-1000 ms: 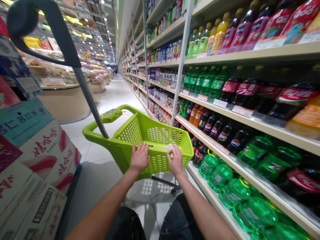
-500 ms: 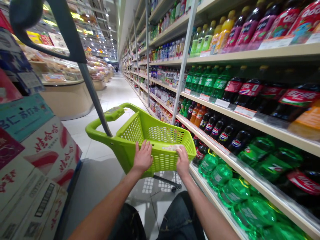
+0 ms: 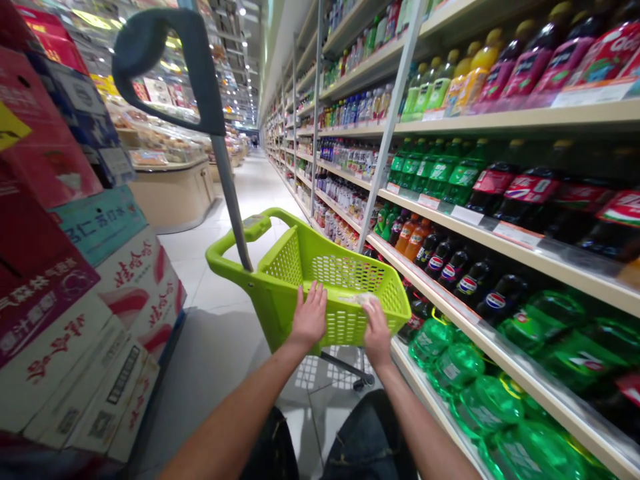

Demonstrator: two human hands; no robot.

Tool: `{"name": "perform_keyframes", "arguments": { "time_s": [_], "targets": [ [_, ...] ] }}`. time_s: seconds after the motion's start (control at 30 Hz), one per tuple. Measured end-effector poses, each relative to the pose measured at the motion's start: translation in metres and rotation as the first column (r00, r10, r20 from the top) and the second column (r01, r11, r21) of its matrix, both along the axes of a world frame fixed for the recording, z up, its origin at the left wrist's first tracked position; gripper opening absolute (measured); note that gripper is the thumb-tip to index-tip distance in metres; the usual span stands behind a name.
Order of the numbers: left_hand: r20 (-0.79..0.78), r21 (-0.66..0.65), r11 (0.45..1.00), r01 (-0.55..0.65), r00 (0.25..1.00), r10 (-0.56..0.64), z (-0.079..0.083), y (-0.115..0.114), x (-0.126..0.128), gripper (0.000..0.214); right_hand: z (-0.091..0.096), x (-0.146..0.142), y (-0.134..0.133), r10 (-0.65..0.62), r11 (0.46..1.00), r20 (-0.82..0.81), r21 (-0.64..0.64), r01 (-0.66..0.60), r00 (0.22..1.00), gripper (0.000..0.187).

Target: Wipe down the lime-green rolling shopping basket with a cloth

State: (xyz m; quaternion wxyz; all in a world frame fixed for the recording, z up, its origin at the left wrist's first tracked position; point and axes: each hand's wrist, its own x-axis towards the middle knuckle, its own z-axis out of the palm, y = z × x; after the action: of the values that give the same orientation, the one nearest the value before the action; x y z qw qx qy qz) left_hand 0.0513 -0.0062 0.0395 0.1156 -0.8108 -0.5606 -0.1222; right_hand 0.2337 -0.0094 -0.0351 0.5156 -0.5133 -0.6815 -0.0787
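A bright green plastic shopping cart [image 3: 330,327] with a perforated basket stands in front of me. My left hand [image 3: 309,317] rests on the near rim of the basket, fingers stretched out and fairly close together. Along the same rim to the right, my right hand [image 3: 376,327] has its fingers bent over the edge, pressing a crumpled whitish tissue [image 3: 357,298] against it. Part of the tissue is under the fingers. The visible inside of the basket holds no goods. A grey pole [image 3: 233,200] with a dark looped grip [image 3: 210,87] rises from the cart's left end.
Shelves [image 3: 460,217] of bottled drinks run along the right, with large green bottles [image 3: 483,403] at the bottom. Stacked drink cartons [image 3: 135,293] stand close on the left. A rounded display counter [image 3: 173,197] lies beyond them. The tiled aisle [image 3: 260,177] stretches ahead.
The view has turned a little left, so the cart, shelves and cartons sit farther right in it. Both hands stay on the rim, the right still on the tissue.
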Motion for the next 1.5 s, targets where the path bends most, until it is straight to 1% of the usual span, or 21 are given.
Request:
{"name": "perform_keyframes", "arguments": {
  "time_s": [0.07,0.13,0.2,0.27,0.3,0.37,0.47,0.57,0.63,0.7,0.83,0.9,0.93,1.0,1.07,1.13,1.2,1.3,1.37,1.43,1.5],
  "targets": [
    [0.009,-0.01,0.997,0.072,0.997,-0.072,0.006,-0.005,-0.009,0.057,0.008,-0.026,0.003,0.158,0.987,0.05,-0.005,-0.158,0.986,0.046],
    [0.061,0.05,0.995,0.083,0.994,-0.086,0.016,-0.01,-0.035,0.054,0.012,-0.033,0.008,0.192,0.981,0.044,-0.014,-0.192,0.98,0.047],
    [0.186,0.203,0.976,-0.077,0.982,0.039,0.03,-0.014,-0.073,0.05,0.011,-0.026,0.013,0.121,0.992,-0.012,-0.018,-0.122,0.993,0.045],
    [0.372,0.32,0.873,-0.369,0.896,0.243,0.044,-0.014,-0.115,0.048,0.01,-0.022,0.017,0.054,0.998,-0.068,-0.021,-0.055,0.996,0.043],
    [0.404,0.325,0.835,-0.443,0.864,0.301,0.05,-0.012,-0.134,0.049,0.011,-0.025,0.018,0.056,0.998,-0.079,-0.024,-0.058,0.995,0.043],
    [0.324,0.294,0.858,-0.42,0.889,0.324,0.058,-0.008,-0.161,0.051,0.019,-0.049,0.018,0.146,0.988,-0.065,-0.032,-0.148,0.987,0.046],
    [0.208,0.228,0.912,-0.341,0.932,0.296,0.061,-0.002,-0.175,0.056,0.047,-0.113,0.017,0.354,0.935,-0.007,-0.015,-0.354,0.935,0.053],
    [0.19,0.191,0.929,-0.317,0.941,0.281,0.061,-0.002,-0.172,0.06,0.076,-0.177,0.019,0.453,0.882,0.105,0.092,-0.462,0.886,0.047],
    [0.177,0.183,0.934,-0.306,0.945,0.275,0.06,-0.005,-0.17,0.062,0.08,-0.204,0.023,0.473,0.841,0.235,0.169,-0.515,0.849,0.038],
    [0.171,0.187,0.934,-0.306,0.946,0.276,0.06,-0.009,-0.169,0.062,0.066,-0.216,0.025,0.468,0.807,0.361,0.197,-0.556,0.807,0.029],
    [0.163,0.201,0.929,-0.312,0.945,0.282,0.06,-0.012,-0.169,0.061,0.013,-0.208,0.012,0.462,0.806,0.504,0.104,-0.583,0.73,0.024],
    [0.165,0.203,0.928,-0.313,0.945,0.283,0.058,-0.011,-0.168,0.061,0.001,-0.197,0.002,0.472,0.817,0.49,0.07,-0.572,0.733,0.027],
    [0.169,0.207,0.927,-0.313,0.945,0.281,0.057,-0.011,-0.168,0.061,0.004,-0.192,-0.002,0.473,0.827,0.461,0.063,-0.559,0.751,0.028],
    [0.181,0.22,0.924,-0.314,0.944,0.277,0.055,-0.01,-0.166,0.061,0.024,-0.182,-0.004,0.456,0.854,0.371,0.073,-0.515,0.809,0.033],
    [0.197,0.233,0.918,-0.321,0.94,0.279,0.053,-0.009,-0.163,0.061,0.049,-0.175,0.001,0.42,0.88,0.282,0.105,-0.463,0.863,0.038],
    [0.209,0.242,0.912,-0.331,0.936,0.284,0.051,-0.009,-0.16,0.061,0.06,-0.168,0.01,0.401,0.887,0.256,0.133,-0.443,0.88,0.041],
    [0.212,0.251,0.911,-0.329,0.936,0.28,0.05,-0.01,-0.158,0.062,0.049,-0.161,0.015,0.406,0.88,0.305,0.123,-0.458,0.861,0.042],
    [0.215,0.269,0.911,-0.313,0.941,0.26,0.046,-0.015,-0.153,0.064,0.012,-0.146,0.01,0.412,0.881,0.405,0.052,-0.47,0.816,0.039],
    [0.235,0.299,0.902,-0.312,0.94,0.248,0.041,-0.019,-0.147,0.064,-0.002,-0.134,0.001,0.405,0.888,0.439,0.019,-0.459,0.802,0.038],
    [0.252,0.342,0.892,-0.296,0.943,0.217,0.033,-0.023,-0.136,0.062,0.002,-0.121,-0.006,0.386,0.899,0.424,0.027,-0.437,0.82,0.04],
    [0.238,0.37,0.897,-0.241,0.958,0.159,0.023,-0.025,-0.121,0.06,0.018,-0.108,-0.007,0.351,0.916,0.363,0.058,-0.397,0.863,0.043]
  ]
}}
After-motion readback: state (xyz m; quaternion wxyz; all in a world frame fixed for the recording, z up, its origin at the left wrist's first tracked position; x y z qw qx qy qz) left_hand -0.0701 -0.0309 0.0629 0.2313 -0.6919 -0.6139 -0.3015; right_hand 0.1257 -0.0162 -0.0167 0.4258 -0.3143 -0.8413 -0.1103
